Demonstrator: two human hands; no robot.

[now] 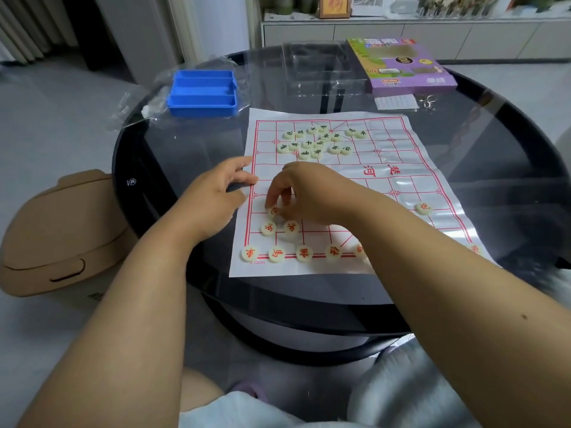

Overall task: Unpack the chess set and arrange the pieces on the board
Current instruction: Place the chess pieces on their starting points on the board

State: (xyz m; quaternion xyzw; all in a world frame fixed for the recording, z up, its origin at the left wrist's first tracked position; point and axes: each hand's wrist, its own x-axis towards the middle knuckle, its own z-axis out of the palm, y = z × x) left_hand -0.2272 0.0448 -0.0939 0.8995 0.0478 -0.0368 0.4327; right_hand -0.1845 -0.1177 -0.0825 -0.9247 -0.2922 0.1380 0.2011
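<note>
A white paper chess board point(401, 177) with red grid lines lies on the round glass table. Several black-lettered round pieces point(315, 142) sit in a loose cluster at its far side. Red-lettered pieces point(304, 253) stand in a row along the near edge, two more point(279, 228) sit just above that row, and one point(423, 208) lies at the right. My right hand point(306, 193) pinches a red-lettered piece point(273, 211) near the board's left side. My left hand point(222, 193) rests with relaxed fingers on the board's left edge.
An empty blue plastic tray point(202, 92) sits at the far left of the table point(509, 168), beside clear plastic wrap point(136, 109). A clear insert point(318, 69), the purple game box point(401, 64) and a paper slip point(395, 101) lie behind the board. A tan lidded bin point(58, 236) stands on the floor left.
</note>
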